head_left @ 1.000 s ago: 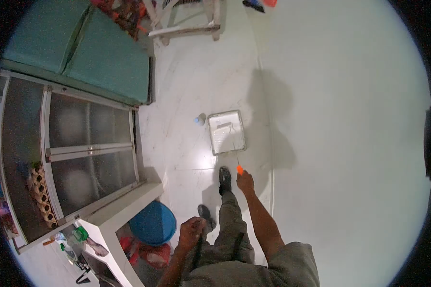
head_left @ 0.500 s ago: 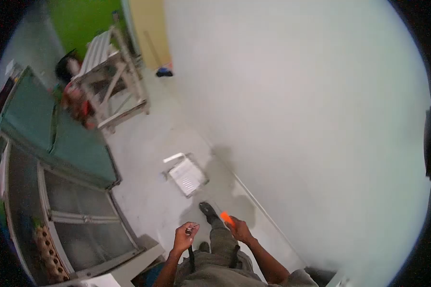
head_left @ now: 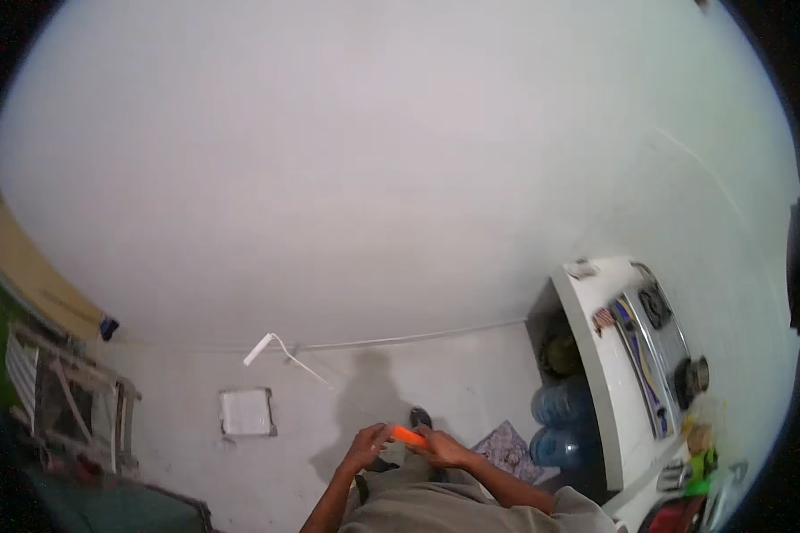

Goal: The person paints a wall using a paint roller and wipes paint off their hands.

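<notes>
In front of my waist, my right hand (head_left: 441,447) is closed around one end of a bright orange, flat, oblong object (head_left: 408,435). What kind of object it is does not show clearly. At its other end is my left hand (head_left: 367,446), fingers curled in and seeming to pinch it. Farther off, a white paint roller (head_left: 258,349) on a bent wire frame appears against the lower wall. A white paint tray (head_left: 246,412) lies on the floor to the left of it.
A pale wall (head_left: 400,195) rises ahead. To the right, a white counter (head_left: 600,355) carries a gas stove (head_left: 653,364), with blue water bottles (head_left: 560,444) underneath. A patterned cloth (head_left: 507,451) lies on the floor. A wooden frame (head_left: 84,400) and green furniture (head_left: 120,506) stand left.
My view has swung right, bringing the counter and stove into sight. My hands have come together, and my left hand has moved to the orange object in my right.
</notes>
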A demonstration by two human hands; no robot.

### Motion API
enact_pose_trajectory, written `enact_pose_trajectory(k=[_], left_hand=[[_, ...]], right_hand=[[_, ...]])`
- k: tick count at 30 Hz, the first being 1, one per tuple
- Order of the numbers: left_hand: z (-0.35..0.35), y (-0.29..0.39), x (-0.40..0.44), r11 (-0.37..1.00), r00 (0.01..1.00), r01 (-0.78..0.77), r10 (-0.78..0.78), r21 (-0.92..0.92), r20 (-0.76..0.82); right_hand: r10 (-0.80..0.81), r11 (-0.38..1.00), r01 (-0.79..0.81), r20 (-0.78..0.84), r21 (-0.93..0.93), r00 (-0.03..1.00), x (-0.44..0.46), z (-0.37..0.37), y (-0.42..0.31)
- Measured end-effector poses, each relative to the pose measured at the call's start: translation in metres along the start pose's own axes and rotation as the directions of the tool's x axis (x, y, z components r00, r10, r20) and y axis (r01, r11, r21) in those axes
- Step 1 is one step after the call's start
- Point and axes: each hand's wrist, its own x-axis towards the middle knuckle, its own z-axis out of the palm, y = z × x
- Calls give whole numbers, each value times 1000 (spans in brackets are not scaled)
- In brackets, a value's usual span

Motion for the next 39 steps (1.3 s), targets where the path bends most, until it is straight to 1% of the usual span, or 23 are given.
enact_pose_trajectory(k=[1,2,4,5,8,10,13,14,16,19,21,23,24,26,27,28,30,31,34,35,37,38,39], left_hand=[[20,18,10,999,997,42,-40,-21,70],[42,32,17,996,988,82,-76,-41,135],[81,46,33,998,962,60,-51,-24,269],[101,49,40,998,944,54,-43,-25,326],[178,41,77,997,913,22,-48,69,405],[225,57,87,1000,882,10,-17,16,471],[301,61,110,995,840,-84,96,-47,534],[326,60,121,990,825,-128,141,-63,547],[373,62,129,989,832,-144,108,24,544],[430,77,144,981,852,-137,45,139,521],[455,82,151,981,864,-99,3,165,504],[477,80,157,990,869,-43,-30,136,494],[486,83,157,993,864,-37,-23,109,503],[499,100,156,998,854,-35,1,55,519],[504,114,151,999,853,19,-33,32,521],[507,126,149,999,866,16,-39,49,499],[517,139,147,997,888,6,-42,80,458],[520,127,152,999,886,-5,-17,45,463],[534,153,149,987,920,-1,64,-163,386],[532,161,153,996,924,8,27,-90,381],[533,178,160,991,927,40,10,-128,374],[535,183,161,987,928,55,4,-148,372],[538,188,163,971,926,70,22,-229,377]], right_hand=[[47,998,-46,-27,50,999,-12,-11,11],[45,997,-38,-105,69,993,-28,-17,25],[40,995,-18,-241,94,970,-58,-27,50],[58,989,-16,-287,144,956,-73,-35,62],[89,959,29,-400,280,912,-121,-65,110],[101,936,76,-469,345,878,-148,-80,143],[21,935,197,-602,294,798,-183,-100,207],[88,912,157,-554,380,828,-195,-112,228],[222,835,53,-424,547,878,-229,-139,239],[185,821,78,-393,565,901,-255,-174,274],[-33,918,282,-656,278,754,-247,-180,316],[-56,920,309,-701,241,711,-260,-182,335],[39,894,261,-645,363,763,-270,-193,329],[175,843,158,-541,514,823,-286,-216,317],[228,827,107,-503,552,834,-295,-228,308],[277,807,58,-463,587,842,-302,-238,298],[267,737,110,-437,667,859,-313,-259,279],[262,700,133,-425,702,867,-317,-270,270],[315,556,140,-363,819,877,-321,-299,239],[324,547,133,-356,827,877,-320,-311,231],[344,527,122,-343,841,874,-316,-329,218],[353,487,118,-319,865,880,-316,-336,216],[358,449,117,-299,886,885,-314,-343,217]])
